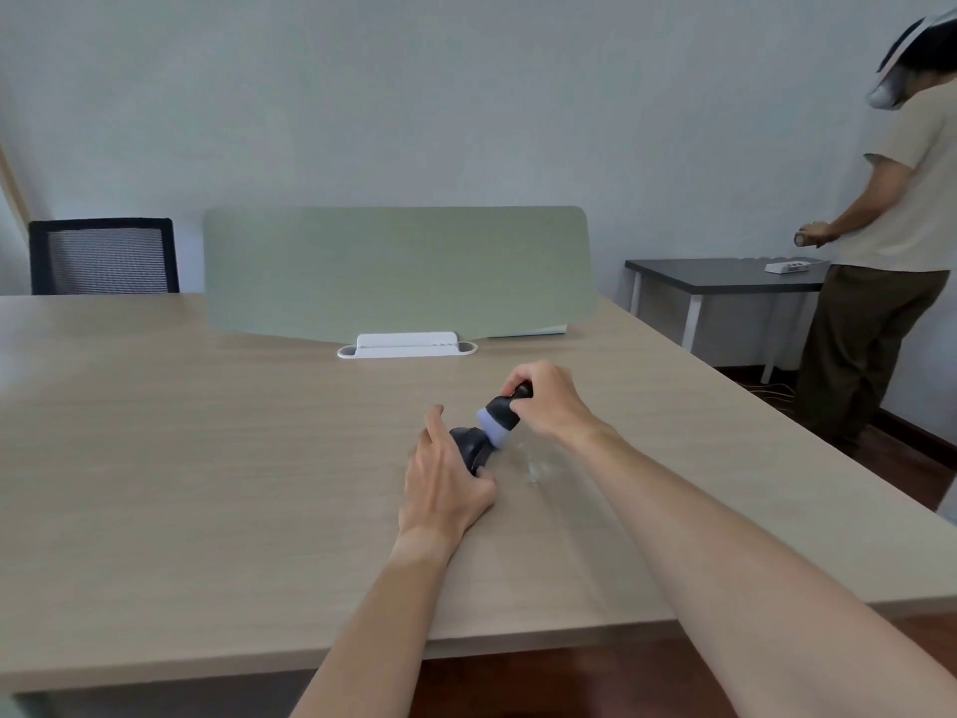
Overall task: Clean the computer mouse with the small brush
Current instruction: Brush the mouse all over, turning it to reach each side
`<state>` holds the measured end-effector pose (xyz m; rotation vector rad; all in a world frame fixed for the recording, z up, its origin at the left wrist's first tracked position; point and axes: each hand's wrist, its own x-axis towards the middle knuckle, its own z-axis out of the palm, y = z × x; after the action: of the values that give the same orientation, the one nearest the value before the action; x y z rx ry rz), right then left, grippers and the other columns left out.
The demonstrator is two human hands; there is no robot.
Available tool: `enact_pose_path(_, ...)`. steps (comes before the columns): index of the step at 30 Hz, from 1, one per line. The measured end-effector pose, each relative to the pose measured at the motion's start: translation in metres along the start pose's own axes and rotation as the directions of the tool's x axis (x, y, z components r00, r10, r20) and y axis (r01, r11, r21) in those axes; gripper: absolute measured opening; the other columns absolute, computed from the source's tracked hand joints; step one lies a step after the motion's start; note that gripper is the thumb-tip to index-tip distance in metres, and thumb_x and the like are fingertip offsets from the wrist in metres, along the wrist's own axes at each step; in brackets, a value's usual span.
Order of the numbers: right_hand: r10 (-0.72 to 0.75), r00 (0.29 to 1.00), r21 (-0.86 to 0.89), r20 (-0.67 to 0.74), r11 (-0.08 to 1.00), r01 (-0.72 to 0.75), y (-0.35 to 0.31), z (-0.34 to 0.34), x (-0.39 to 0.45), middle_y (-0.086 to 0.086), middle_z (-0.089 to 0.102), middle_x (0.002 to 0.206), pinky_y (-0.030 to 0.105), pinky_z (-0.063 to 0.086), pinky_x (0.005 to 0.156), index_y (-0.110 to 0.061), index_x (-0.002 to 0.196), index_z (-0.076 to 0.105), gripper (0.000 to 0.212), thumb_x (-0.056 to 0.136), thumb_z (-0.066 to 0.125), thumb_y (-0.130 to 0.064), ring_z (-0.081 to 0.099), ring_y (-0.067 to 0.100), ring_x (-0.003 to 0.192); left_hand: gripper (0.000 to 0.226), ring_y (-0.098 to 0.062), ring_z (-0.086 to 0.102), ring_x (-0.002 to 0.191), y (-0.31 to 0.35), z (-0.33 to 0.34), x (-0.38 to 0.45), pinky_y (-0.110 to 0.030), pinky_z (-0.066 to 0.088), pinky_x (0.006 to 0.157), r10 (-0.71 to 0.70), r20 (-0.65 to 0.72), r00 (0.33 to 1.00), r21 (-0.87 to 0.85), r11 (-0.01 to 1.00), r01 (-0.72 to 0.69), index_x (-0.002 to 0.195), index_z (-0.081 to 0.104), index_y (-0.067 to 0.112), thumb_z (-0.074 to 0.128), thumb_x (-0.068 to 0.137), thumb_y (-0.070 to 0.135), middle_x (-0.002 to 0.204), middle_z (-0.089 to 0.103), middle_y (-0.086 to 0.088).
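Note:
A dark computer mouse (470,444) lies on the light wooden table (207,458), right of centre. My left hand (444,479) holds it from the left side, thumb curled against its near edge, and covers much of it. My right hand (544,399) grips the black handle of a small brush (501,414). The brush's pale lilac bristle head points down and left and touches the top of the mouse.
A green desk divider (399,272) in a white clamp (406,345) stands at the table's far side. A black mesh chair (103,256) is at back left. A person (880,251) stands at a dark side table (725,277) on the right. A glossy smear (536,466) marks the wood beside the mouse.

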<state>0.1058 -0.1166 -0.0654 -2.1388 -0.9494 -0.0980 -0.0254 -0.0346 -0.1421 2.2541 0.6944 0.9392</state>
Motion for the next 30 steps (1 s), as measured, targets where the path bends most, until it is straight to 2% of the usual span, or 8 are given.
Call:
enact_pose_path(4, -0.025, 0.993, 0.088, -0.119, 0.996, 0.035, -0.003, 0.003, 0.003, 0.007, 0.071, 0.082, 0.022, 0.041, 0.066, -0.008, 0.089, 0.075, 0.022, 0.076, 0.061, 0.003, 0.057, 0.017, 0.075, 0.082, -0.030, 0.052, 0.119, 0.001, -0.001, 0.000, -0.039, 0.044, 0.100, 0.003, -0.021, 1.000, 0.016, 1.000, -0.002, 0.143, 0.026, 0.009, 0.063, 0.070, 0.018, 0.120, 0.056, -0.009)
enact_pose_path(7, 0.023, 0.998, 0.175, -0.065, 0.985, -0.012, -0.008, 0.012, 0.003, 0.002, 0.062, 0.059, 0.022, 0.045, 0.054, -0.010, 0.083, 0.073, 0.010, 0.077, 0.066, -0.009, 0.057, 0.015, 0.052, 0.077, -0.029, 0.055, 0.113, 0.003, -0.002, -0.001, -0.037, 0.045, 0.095, 0.028, -0.044, 0.999, 0.018, 0.999, -0.027, 0.138, 0.030, 0.010, 0.061, 0.068, 0.015, 0.104, 0.055, 0.003)
enact_pose_path(9, 0.033, 0.999, 0.146, -0.010, 0.989, -0.032, -0.005, 0.017, 0.002, 0.001, 0.061, 0.059, 0.022, 0.047, 0.053, -0.010, 0.084, 0.073, 0.009, 0.079, 0.066, -0.009, 0.055, 0.014, 0.046, 0.077, -0.029, 0.055, 0.113, 0.003, -0.002, -0.001, -0.037, 0.045, 0.096, 0.021, -0.030, 0.999, 0.013, 1.000, -0.021, 0.138, 0.030, 0.010, 0.061, 0.068, 0.016, 0.108, 0.057, 0.000)
enact_pose_path(12, 0.029, 0.999, 0.049, 0.026, 0.998, -0.031, 0.002, 0.021, 0.003, 0.005, 0.063, 0.078, 0.026, 0.047, 0.065, -0.006, 0.095, 0.074, 0.017, 0.081, 0.064, -0.004, 0.057, 0.019, 0.063, 0.084, -0.030, 0.053, 0.118, 0.003, -0.002, 0.000, -0.036, 0.044, 0.098, -0.008, -0.026, 1.000, 0.027, 1.000, 0.009, 0.143, 0.026, 0.009, 0.062, 0.068, 0.018, 0.121, 0.057, -0.010)
enact_pose_path(17, 0.034, 0.999, -0.163, 0.039, 0.986, -0.027, 0.005, 0.011, 0.010, 0.014, 0.065, 0.109, 0.036, 0.053, 0.085, -0.008, 0.104, 0.070, 0.027, 0.082, 0.056, -0.002, 0.061, 0.031, 0.100, 0.086, -0.030, 0.052, 0.119, 0.001, 0.000, 0.001, -0.036, 0.043, 0.100, -0.011, -0.017, 1.000, 0.036, 0.999, 0.012, 0.144, 0.025, 0.009, 0.062, 0.067, 0.019, 0.121, 0.057, -0.009)
enact_pose_path(23, 0.075, 0.997, 0.019, -0.003, 0.997, -0.075, -0.014, 0.014, 0.011, 0.006, 0.065, 0.082, 0.024, 0.042, 0.055, -0.006, 0.083, 0.072, 0.016, 0.077, 0.057, -0.002, 0.058, 0.023, 0.078, 0.084, -0.029, 0.054, 0.118, 0.001, 0.000, 0.001, -0.036, 0.042, 0.099, -0.011, -0.024, 1.000, 0.059, 0.998, 0.012, 0.142, 0.026, 0.010, 0.062, 0.067, 0.022, 0.120, 0.059, -0.007)
enact_pose_path(28, 0.129, 0.991, -0.184, 0.047, 0.976, -0.119, -0.006, 0.008, 0.006, 0.012, 0.065, 0.098, 0.039, 0.056, 0.080, -0.008, 0.086, 0.069, 0.025, 0.073, 0.050, 0.001, 0.062, 0.033, 0.093, 0.086, -0.029, 0.052, 0.118, 0.000, 0.000, 0.001, -0.035, 0.040, 0.102, -0.014, -0.025, 1.000, 0.079, 0.997, 0.016, 0.143, 0.026, 0.011, 0.063, 0.067, 0.022, 0.118, 0.058, -0.007)
enact_pose_path(30, 0.140, 0.990, -0.174, 0.005, 0.975, -0.137, -0.003, 0.004, 0.006, 0.011, 0.066, 0.092, 0.037, 0.056, 0.074, -0.007, 0.081, 0.067, 0.022, 0.071, 0.049, -0.001, 0.062, 0.032, 0.087, 0.086, -0.029, 0.052, 0.118, 0.000, 0.000, 0.001, -0.036, 0.040, 0.102, -0.016, -0.024, 1.000, 0.087, 0.996, 0.018, 0.143, 0.025, 0.011, 0.063, 0.066, 0.022, 0.118, 0.057, -0.007)
